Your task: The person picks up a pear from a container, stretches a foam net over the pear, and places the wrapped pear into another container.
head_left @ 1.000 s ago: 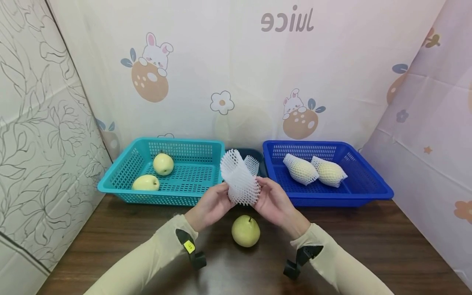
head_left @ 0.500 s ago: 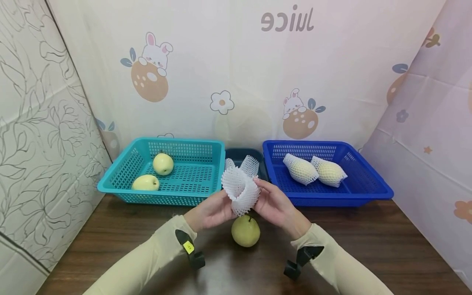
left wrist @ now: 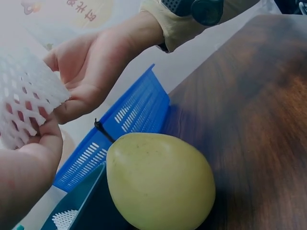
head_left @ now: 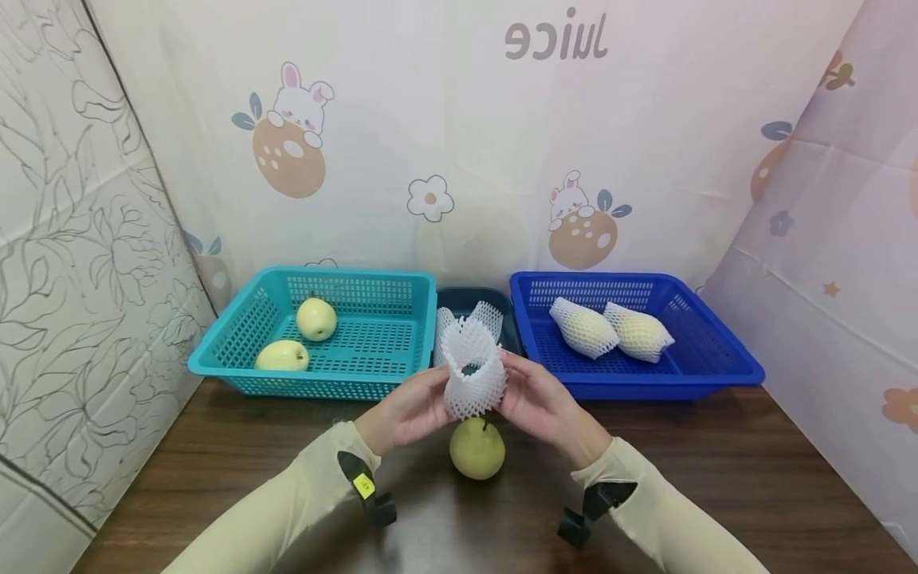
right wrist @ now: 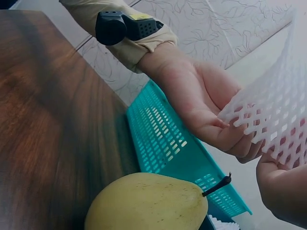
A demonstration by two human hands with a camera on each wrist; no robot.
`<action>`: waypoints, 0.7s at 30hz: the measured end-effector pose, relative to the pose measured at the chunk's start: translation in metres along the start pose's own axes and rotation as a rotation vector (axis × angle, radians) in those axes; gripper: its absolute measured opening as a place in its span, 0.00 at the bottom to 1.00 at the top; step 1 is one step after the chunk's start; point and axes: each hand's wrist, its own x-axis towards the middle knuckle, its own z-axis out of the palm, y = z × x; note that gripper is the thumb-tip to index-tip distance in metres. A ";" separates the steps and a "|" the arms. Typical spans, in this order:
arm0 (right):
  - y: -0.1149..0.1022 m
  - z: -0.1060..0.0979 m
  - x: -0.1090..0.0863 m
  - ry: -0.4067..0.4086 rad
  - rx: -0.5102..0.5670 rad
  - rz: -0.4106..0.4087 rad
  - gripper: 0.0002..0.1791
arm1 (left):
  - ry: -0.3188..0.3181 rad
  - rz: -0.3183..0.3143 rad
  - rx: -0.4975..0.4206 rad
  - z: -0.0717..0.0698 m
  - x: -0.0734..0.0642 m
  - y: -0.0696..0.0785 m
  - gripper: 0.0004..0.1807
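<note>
Between both hands a white foam fruit net [head_left: 475,387] is held up, its top mouth spread so that the inside shows in the head view. My left hand [head_left: 414,406] pinches its left side, and my right hand [head_left: 541,402] grips the right side. A yellow-green pear [head_left: 477,450] with a dark stem stands on the table just below and in front of the net. In the left wrist view the pear [left wrist: 160,182] looms large under the net's lower edge [left wrist: 29,100]. Some fingertips are hidden behind the foam.
A teal basket [head_left: 358,391] with two pale pears [head_left: 316,320] stands at the left. At the right, a blue basket [head_left: 645,391] holds two net-wrapped pears [head_left: 584,328]. Between them a dark tray [head_left: 462,296] contains more foam nets [head_left: 488,317]. Patterned cloth hangs behind.
The net has tipped from leaning away to mouth towards the camera, and its opening has widened. It sits lower, nearer the pear. Both hands have kept their hold and moved little.
</note>
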 end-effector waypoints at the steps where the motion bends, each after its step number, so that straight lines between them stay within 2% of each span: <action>1: 0.001 -0.001 -0.001 -0.007 -0.005 0.005 0.13 | 0.010 0.005 0.003 0.000 -0.001 -0.001 0.24; 8: 0.009 -0.013 -0.011 -0.008 -0.057 0.029 0.14 | 0.070 0.038 0.067 0.001 -0.007 -0.012 0.24; 21: 0.024 -0.040 -0.021 -0.003 -0.137 0.074 0.15 | 0.255 0.063 0.331 -0.007 -0.007 -0.039 0.20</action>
